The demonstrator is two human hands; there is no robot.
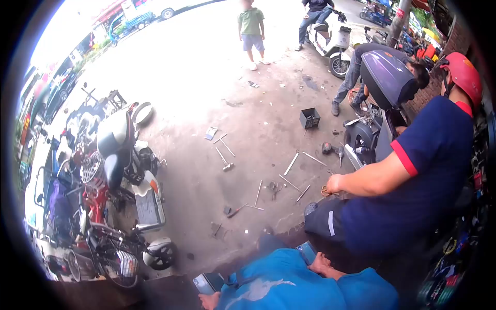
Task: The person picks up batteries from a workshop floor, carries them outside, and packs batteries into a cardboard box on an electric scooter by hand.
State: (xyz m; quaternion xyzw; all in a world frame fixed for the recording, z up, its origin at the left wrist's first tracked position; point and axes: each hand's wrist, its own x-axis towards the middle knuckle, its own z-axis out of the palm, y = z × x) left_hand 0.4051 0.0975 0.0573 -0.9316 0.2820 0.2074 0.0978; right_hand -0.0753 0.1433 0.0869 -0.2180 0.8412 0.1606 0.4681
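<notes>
At the bottom edge, my left hand (209,300) is closed on a small white-and-blue box-like object (207,283). My right hand (321,264), further right and higher, has its fingers closed at a flat blue box-like object (307,252). The two hands are apart, one on each side of my blue shirt (268,281). Print on both objects is too small to read. On the ground beyond them lie a red-handled tool (236,211), T-shaped wrenches (258,195) and a hammer-like tool (225,159).
A person in a red helmet (463,72) sits close on the right, near a cordless drill (330,149) and a scooter (361,139). Another person bends there. A black crate (310,118) stands ahead. Parked scooters (116,139) line the left. A small person (251,26) stands far ahead.
</notes>
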